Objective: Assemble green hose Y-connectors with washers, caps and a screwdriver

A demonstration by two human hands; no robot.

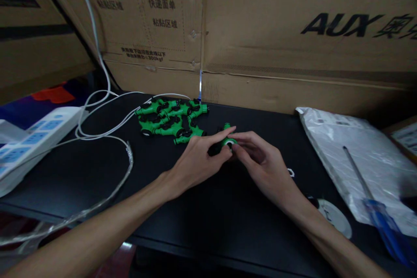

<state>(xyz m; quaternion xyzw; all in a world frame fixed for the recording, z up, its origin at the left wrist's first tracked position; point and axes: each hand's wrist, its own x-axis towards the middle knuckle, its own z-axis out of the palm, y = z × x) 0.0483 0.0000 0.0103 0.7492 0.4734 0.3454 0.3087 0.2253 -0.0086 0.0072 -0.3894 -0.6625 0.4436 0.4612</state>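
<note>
Between my two hands, over the middle of the black table, is a green plastic hose splitter (227, 140), its round opening with a white ring facing me. My left hand (203, 156) pinches it from the left, the index finger across its top and the thumb at the opening. From the right, my right hand (260, 156) has its fingers curled round it, the thumb close to the opening. Much of the splitter is hidden behind the fingers. Left of and beyond my hands lies a group of several green hose splitters (167, 124) with black parts.
A white power strip (42, 139) and loose white cables (107, 130) lie on the left. At the right are a plastic mailer bag (332, 139), a blue-handled screwdriver (384, 221), a pale round object (335, 217) and a small white ring (291, 173). Cardboard boxes (260, 52) wall the back.
</note>
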